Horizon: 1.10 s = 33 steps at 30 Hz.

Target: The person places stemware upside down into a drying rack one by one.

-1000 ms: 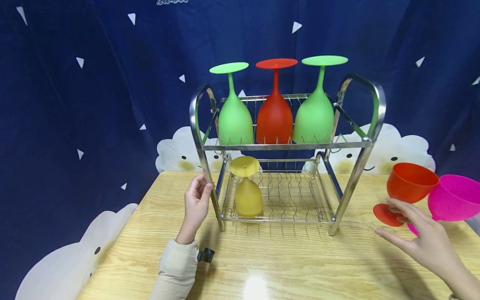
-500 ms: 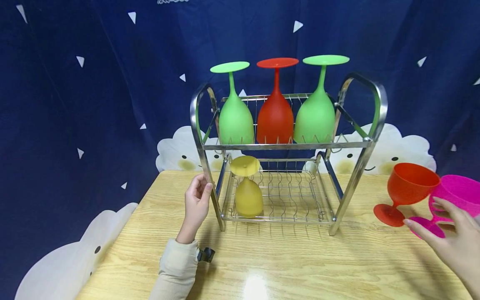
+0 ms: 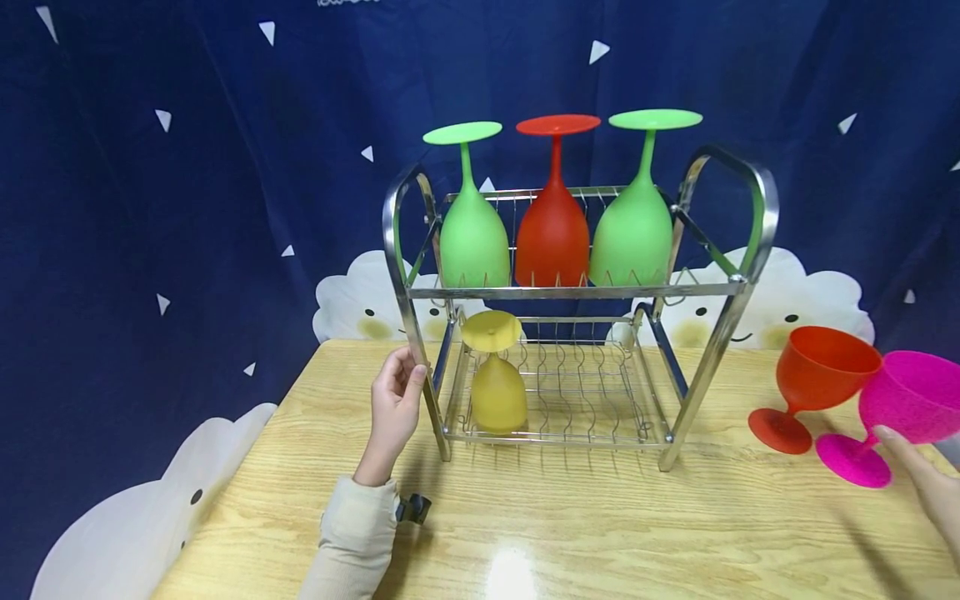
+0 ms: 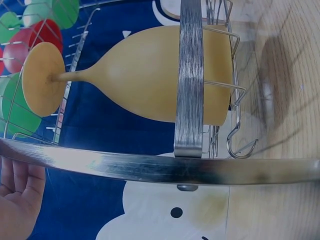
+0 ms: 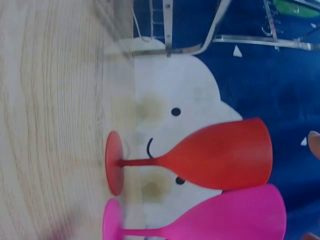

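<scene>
The right hand [image 3: 932,485] has been moved away from the upright red goblet [image 3: 821,371] over the last second and brought to the magenta goblet [image 3: 909,400], which stands on the counter [image 3: 615,533] to the right of the two-tier dish rack [image 3: 540,292]; the magenta goblet is thus judged to be the one singled out for handling. One digit is seen by the stem, just under its bowl, but most of the hand is cut off, so how far the fingers are opened, and whether anything is gripped, cannot be told. The rack's left upright is held by the left hand [image 3: 396,398], fingers curled behind and thumb laid against it, as a second ago. In the right wrist view, a fingertip [image 5: 314,144] is shown beyond the bowls, with seemingly another well apart from it, neither made out from the head. In the left wrist view, the upturned mustard-yellow goblet [image 3: 498,393] is shown side-on, crossed by a brushed metal bar
</scene>
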### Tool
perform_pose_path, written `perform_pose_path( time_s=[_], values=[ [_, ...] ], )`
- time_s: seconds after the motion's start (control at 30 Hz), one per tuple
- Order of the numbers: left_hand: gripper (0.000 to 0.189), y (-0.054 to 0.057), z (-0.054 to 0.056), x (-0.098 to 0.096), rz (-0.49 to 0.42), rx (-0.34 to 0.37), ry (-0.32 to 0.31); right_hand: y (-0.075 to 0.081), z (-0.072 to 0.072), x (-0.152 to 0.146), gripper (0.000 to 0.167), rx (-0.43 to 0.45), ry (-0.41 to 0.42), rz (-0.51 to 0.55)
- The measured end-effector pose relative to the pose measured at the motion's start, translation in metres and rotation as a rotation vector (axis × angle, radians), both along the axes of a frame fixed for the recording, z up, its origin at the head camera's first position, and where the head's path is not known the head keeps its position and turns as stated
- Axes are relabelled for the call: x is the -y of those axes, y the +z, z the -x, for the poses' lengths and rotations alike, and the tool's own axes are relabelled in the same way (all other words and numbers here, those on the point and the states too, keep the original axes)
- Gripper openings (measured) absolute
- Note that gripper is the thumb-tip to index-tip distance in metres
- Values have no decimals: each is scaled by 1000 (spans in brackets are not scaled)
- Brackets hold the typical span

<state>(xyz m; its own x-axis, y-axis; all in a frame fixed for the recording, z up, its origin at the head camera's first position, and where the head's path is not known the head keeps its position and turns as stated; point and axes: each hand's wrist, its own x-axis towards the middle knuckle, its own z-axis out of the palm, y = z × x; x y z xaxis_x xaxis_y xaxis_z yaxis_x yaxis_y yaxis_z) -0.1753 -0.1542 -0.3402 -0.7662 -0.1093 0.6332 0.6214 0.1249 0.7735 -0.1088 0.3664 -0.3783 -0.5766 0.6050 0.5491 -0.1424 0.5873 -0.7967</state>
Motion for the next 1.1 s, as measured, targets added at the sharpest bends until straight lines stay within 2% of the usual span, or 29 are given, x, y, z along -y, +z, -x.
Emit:
perform_pose_path(
  time_s=[0.07,0.17,0.3,0.43,0.57,0.7,0.77,0.87,1.1],
  values=[
    [14,0,0,0,-1,1,-1,-17,12,-26,66,-1,71,-14],
    [14,0,0,0,2,1,1,-53,32,-75,67,93,113,24],
    [14,0,0,0,6,-6,3,-95,60,-127,74,187,103,101],
    [14,1,0,0,-5,-6,7,-118,74,-148,85,283,119,192],
    [14,0,1,0,-9,4,13,-119,79,-149,92,330,105,214],
    [14,0,1,0,-11,1,15,-102,78,-132,92,339,59,219],
    [13,0,1,0,-12,-4,16,-87,76,-118,90,350,50,257],
    [14,0,1,0,-9,-9,15,-80,74,-109,89,389,52,298],
    [13,-1,2,0,9,-8,13,-120,98,-148,92,416,26,343]
  ],
)
